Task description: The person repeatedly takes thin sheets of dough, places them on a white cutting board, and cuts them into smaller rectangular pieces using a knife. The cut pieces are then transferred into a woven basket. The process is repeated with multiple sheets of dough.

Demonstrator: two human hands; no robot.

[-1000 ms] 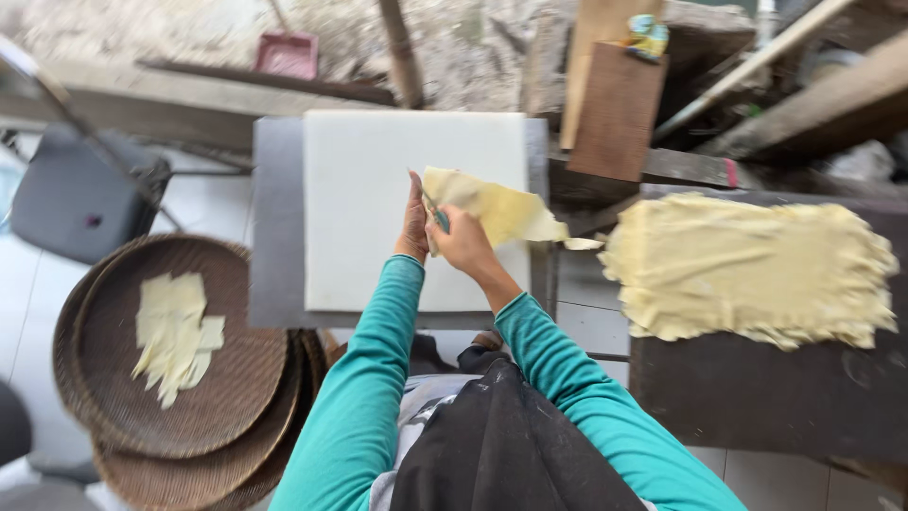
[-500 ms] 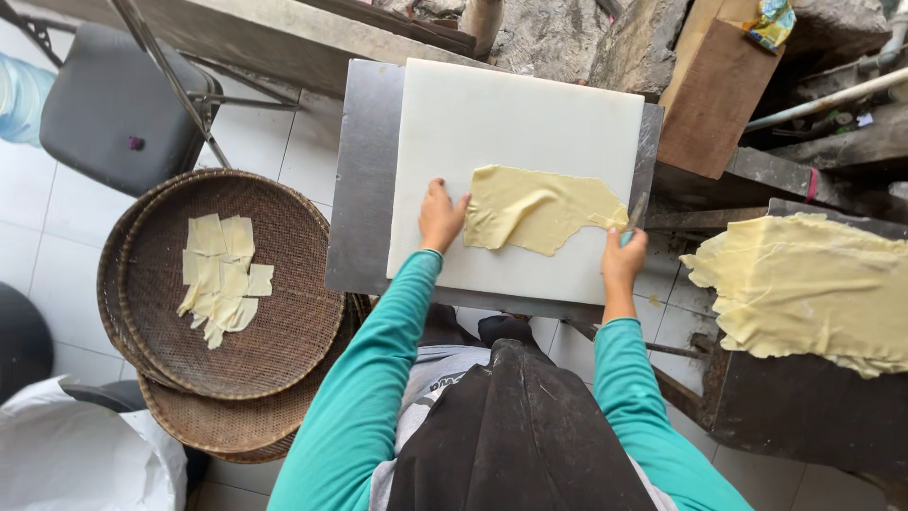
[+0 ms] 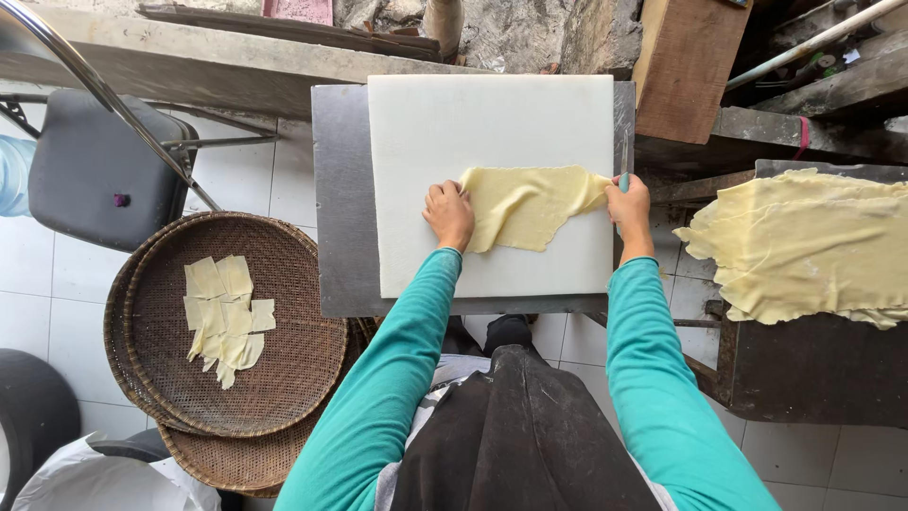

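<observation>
Overhead view of my workplace. At 9 o'clock from the board, stacked round woven brown trays (image 3: 284, 378) rest on the white tiled floor; the top one carries small pale yellow cut squares of sheet (image 3: 222, 312), overlapping near its centre. At 10 o'clock stands a dark grey padded chair with a metal tube frame (image 3: 95, 180). At 3 o'clock, a large pile of pale yellow thin sheets (image 3: 804, 246) covers a dark table (image 3: 813, 369), well apart from my hands. At 1 o'clock a brown wooden board (image 3: 686, 66) leans upright just beyond the cutting surface.

The white rectangular plastic cutting board (image 3: 473, 123) lies on a grey metal tabletop (image 3: 336, 189). On it, right of centre, lies a pale yellow, thin, irregular sheet (image 3: 525, 203): wrinkled, widest at its top edge, tapering toward 6 o'clock.

My left hand (image 3: 448, 213) is curled, its fingers pressing the sheet's 9 o'clock edge against the board. My right hand (image 3: 632, 203) is closed around the teal handle of a slim knife (image 3: 624, 161), blade pointing to 12 o'clock along the board's right edge, and touches the sheet's 3 o'clock corner. Nothing stands between either hand and the sheet.
</observation>
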